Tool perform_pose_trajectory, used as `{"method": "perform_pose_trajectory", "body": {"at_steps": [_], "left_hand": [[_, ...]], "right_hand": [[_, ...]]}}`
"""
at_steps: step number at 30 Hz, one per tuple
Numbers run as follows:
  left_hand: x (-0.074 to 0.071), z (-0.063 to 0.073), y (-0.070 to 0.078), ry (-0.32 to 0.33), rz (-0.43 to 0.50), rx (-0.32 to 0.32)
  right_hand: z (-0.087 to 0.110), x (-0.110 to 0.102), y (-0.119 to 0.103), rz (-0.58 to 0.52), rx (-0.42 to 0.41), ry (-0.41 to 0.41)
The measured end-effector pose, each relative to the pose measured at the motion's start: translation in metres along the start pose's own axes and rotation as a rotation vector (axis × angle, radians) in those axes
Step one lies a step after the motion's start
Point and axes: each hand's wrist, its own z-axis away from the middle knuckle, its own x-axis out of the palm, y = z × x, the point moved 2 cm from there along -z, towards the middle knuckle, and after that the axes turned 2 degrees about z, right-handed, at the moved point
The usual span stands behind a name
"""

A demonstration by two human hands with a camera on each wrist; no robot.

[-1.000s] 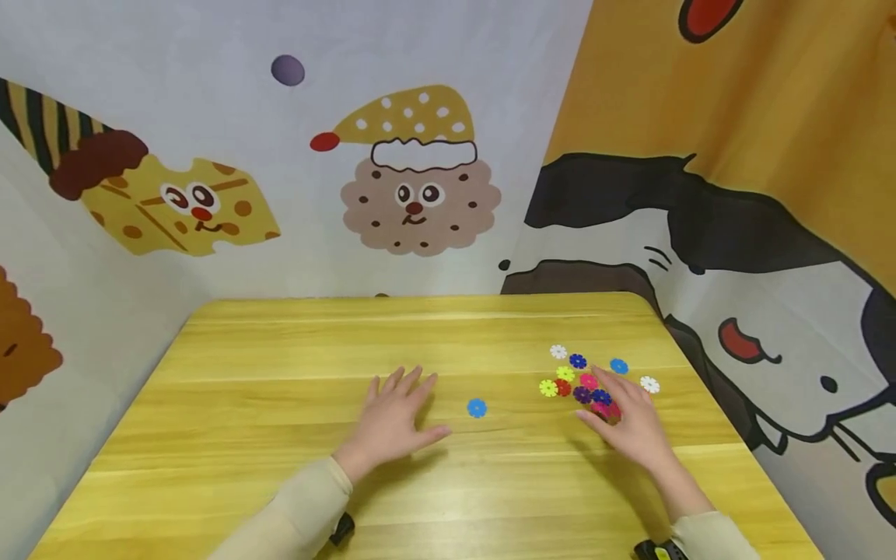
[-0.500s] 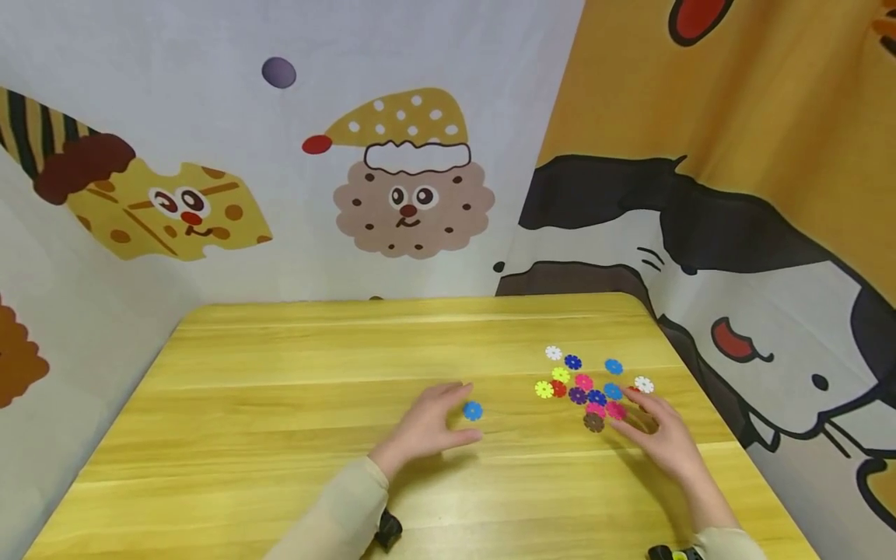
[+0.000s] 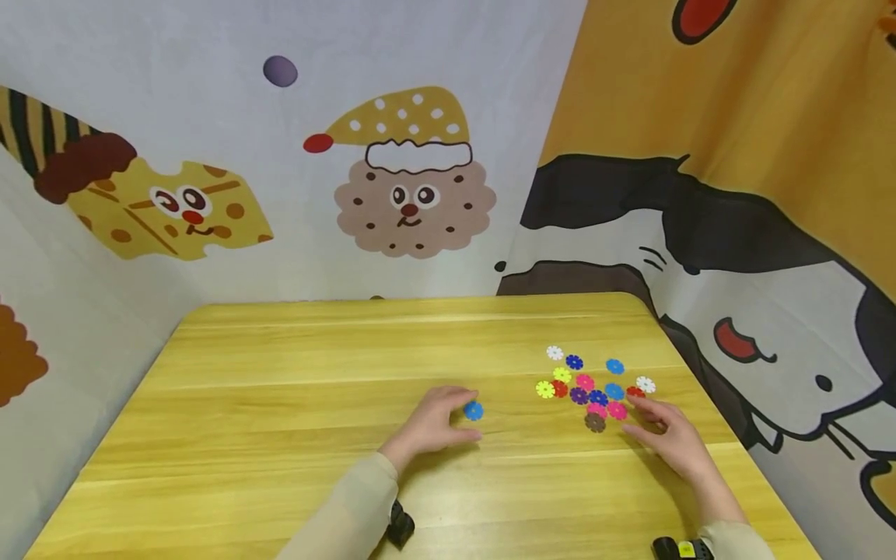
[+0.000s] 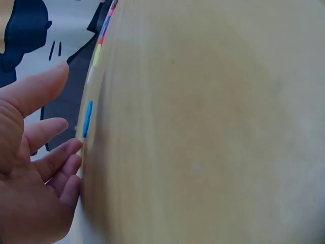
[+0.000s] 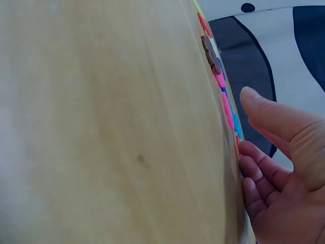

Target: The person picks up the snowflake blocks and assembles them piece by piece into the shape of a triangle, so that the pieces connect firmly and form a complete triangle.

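A light blue flower-shaped disc (image 3: 474, 411) lies flat on the wooden table. My left hand (image 3: 437, 422) is around its left side, thumb and fingers spread apart and holding nothing. In the left wrist view the same disc shows edge-on beyond the left hand (image 4: 38, 152). Over on the right, a loose group of flower discs in several colours lies on the table, with a brown disc (image 3: 595, 422) at its near edge. My right hand (image 3: 672, 439) rests beside the group's right side, thumb and fingers apart. A red disc (image 3: 635, 392) lies by its fingertips, partly hidden.
The yellow wood-grain table (image 3: 280, 404) reaches back to a curtain (image 3: 266, 140) printed with cartoon figures. Two white discs lie at the outer edges of the group, one at the back (image 3: 554, 353). Black wrist cameras sit on both wrists.
My left hand has moved right, to the lone blue disc, and turned sideways. My right hand has drawn back to the right and nearer, uncovering the brown disc and a blue one.
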Motion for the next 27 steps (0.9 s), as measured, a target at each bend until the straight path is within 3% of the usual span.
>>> {"method": "perform_pose_trajectory", "body": {"at_steps": [7,27], "left_hand": [[0.001,-0.003,-0.010,0.025,0.049,-0.009],[0.006,-0.015,-0.015,0.077,-0.078,-0.018]], "right_hand": [[-0.009,0.004,0.005,0.049,-0.025,0.016],[-0.013,0.007,0.005,0.050,-0.059,0.027]]}}
